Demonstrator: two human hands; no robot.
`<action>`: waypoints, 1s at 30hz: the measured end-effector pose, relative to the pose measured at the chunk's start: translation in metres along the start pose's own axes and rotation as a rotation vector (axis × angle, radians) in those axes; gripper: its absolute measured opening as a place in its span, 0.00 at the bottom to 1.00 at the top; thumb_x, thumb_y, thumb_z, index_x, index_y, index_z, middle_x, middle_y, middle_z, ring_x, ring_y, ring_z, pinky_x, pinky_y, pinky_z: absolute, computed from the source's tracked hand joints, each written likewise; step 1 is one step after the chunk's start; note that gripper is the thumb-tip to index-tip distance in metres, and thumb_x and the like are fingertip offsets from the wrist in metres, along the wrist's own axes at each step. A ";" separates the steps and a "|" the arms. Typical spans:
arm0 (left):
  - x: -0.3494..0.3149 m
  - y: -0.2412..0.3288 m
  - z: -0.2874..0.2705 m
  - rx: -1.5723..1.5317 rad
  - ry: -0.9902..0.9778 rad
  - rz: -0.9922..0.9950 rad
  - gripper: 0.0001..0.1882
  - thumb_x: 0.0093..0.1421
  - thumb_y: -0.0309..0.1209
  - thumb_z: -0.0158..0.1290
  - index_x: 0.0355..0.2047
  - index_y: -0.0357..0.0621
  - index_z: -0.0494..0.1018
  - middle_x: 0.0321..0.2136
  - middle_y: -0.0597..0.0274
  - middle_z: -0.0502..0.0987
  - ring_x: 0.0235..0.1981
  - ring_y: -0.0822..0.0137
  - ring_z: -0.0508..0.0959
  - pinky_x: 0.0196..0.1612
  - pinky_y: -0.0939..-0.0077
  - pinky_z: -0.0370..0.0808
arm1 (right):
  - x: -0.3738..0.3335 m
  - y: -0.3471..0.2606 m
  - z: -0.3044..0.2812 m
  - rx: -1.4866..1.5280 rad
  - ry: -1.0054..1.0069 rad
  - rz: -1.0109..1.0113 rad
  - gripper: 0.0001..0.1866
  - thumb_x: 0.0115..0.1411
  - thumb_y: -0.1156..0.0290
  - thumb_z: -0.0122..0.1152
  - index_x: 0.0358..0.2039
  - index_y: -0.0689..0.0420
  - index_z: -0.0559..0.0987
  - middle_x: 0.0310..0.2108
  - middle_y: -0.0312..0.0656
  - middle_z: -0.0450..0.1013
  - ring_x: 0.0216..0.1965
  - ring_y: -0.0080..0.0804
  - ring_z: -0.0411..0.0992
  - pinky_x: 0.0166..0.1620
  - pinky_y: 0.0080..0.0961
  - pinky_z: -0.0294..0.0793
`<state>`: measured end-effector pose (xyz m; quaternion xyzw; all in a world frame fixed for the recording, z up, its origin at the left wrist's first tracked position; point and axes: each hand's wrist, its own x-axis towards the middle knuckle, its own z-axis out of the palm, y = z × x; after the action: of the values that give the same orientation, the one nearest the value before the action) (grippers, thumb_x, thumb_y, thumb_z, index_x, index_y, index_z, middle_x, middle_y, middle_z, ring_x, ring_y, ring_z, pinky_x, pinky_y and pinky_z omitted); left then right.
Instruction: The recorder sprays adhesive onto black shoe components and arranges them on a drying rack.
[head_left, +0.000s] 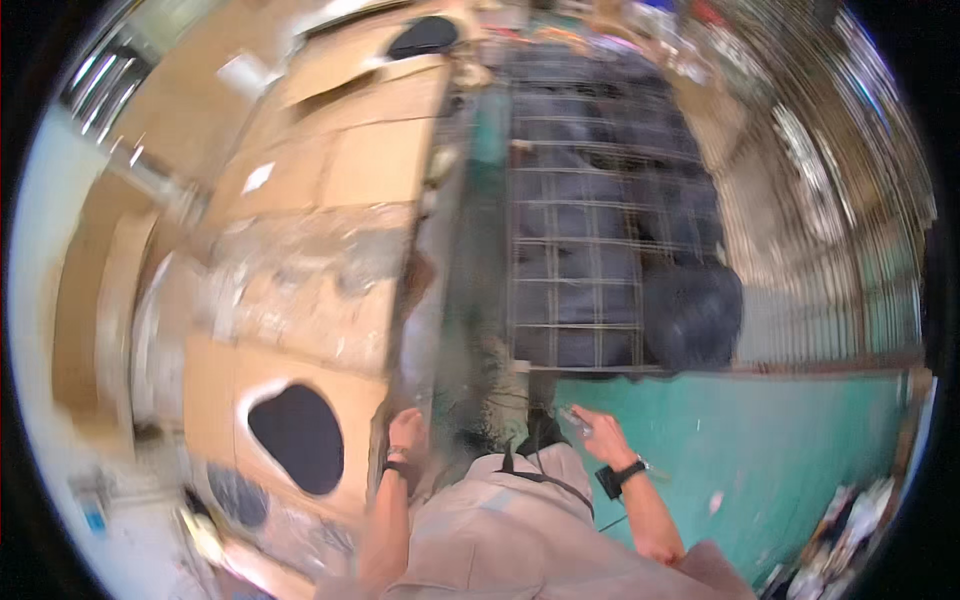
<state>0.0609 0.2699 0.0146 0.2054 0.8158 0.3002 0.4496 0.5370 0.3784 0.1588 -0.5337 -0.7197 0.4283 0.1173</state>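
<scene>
My left hand (407, 432) hangs beside the edge of the cardboard-covered table, a dark band on its wrist. Its fingers are smeared by motion, so whether they hold anything is unclear. My right hand (604, 437) is closed on a small shiny thing too blurred to name, over the near edge of the green surface (760, 430). A black strapped device sits on that wrist. Nearest my left hand on the table lies a dark rounded piece (297, 438) with a pale rim.
Cardboard sheets (370, 165) cover the long table at left, with another dark piece (424, 37) at its far end. Right of the narrow gap, a wire grid (575, 242) lies over dark pads. One dark round pad (692, 315) sits at its near right corner.
</scene>
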 end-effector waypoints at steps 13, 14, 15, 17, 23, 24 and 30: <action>-0.161 -0.272 0.007 0.712 -0.166 -0.145 0.12 0.54 0.40 0.59 0.31 0.50 0.87 0.35 0.52 0.87 0.40 0.49 0.87 0.40 0.54 0.83 | -0.026 -0.308 -0.032 -0.014 -0.431 -0.400 0.31 0.58 0.78 0.70 0.63 0.60 0.77 0.43 0.55 0.81 0.41 0.48 0.82 0.47 0.31 0.79; -0.164 -0.280 0.009 0.697 -0.129 -0.145 0.11 0.55 0.39 0.58 0.31 0.50 0.87 0.35 0.52 0.87 0.40 0.49 0.87 0.41 0.54 0.83 | -0.031 -0.328 -0.031 -0.034 -0.483 -0.409 0.31 0.58 0.78 0.70 0.64 0.60 0.77 0.43 0.55 0.81 0.40 0.47 0.82 0.47 0.31 0.79; -0.165 -0.287 0.011 0.687 -0.213 -0.201 0.11 0.55 0.39 0.58 0.31 0.50 0.87 0.35 0.52 0.87 0.40 0.49 0.87 0.42 0.54 0.83 | -0.036 -0.346 -0.027 -0.050 -0.533 -0.417 0.31 0.58 0.78 0.70 0.64 0.61 0.77 0.42 0.54 0.81 0.40 0.47 0.82 0.47 0.31 0.79; -0.166 -0.301 0.013 0.570 -0.128 -0.277 0.11 0.56 0.37 0.58 0.32 0.50 0.87 0.36 0.50 0.87 0.40 0.49 0.88 0.40 0.55 0.85 | -0.047 -0.376 -0.018 -0.055 -0.584 -0.467 0.32 0.56 0.80 0.71 0.63 0.64 0.77 0.40 0.52 0.81 0.38 0.42 0.82 0.46 0.29 0.79; -0.160 -0.319 0.002 -0.603 0.411 -0.480 0.12 0.60 0.27 0.55 0.43 0.50 0.83 0.31 0.58 0.85 0.28 0.57 0.85 0.30 0.56 0.82 | -0.046 -0.434 0.013 -0.145 -0.652 -0.742 0.30 0.56 0.81 0.72 0.61 0.67 0.78 0.37 0.50 0.82 0.35 0.34 0.81 0.43 0.25 0.78; -0.161 -0.315 0.004 -0.574 0.427 -0.480 0.12 0.62 0.27 0.54 0.44 0.50 0.82 0.31 0.59 0.85 0.27 0.58 0.85 0.29 0.57 0.82 | -0.042 -0.439 0.017 -0.163 -0.625 -0.768 0.31 0.55 0.80 0.73 0.61 0.67 0.78 0.37 0.49 0.82 0.34 0.33 0.79 0.42 0.25 0.77; -0.183 -0.284 0.021 -1.164 0.662 -0.609 0.11 0.66 0.28 0.50 0.39 0.46 0.83 0.27 0.60 0.83 0.24 0.64 0.85 0.25 0.66 0.83 | -0.026 -0.449 0.009 -0.150 -0.591 -0.821 0.30 0.57 0.78 0.72 0.61 0.67 0.78 0.39 0.51 0.82 0.37 0.36 0.81 0.43 0.26 0.78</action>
<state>0.1543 -0.0429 -0.0742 -0.4037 0.6384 0.5927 0.2797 0.2423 0.3232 0.4939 -0.0701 -0.9013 0.4266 0.0287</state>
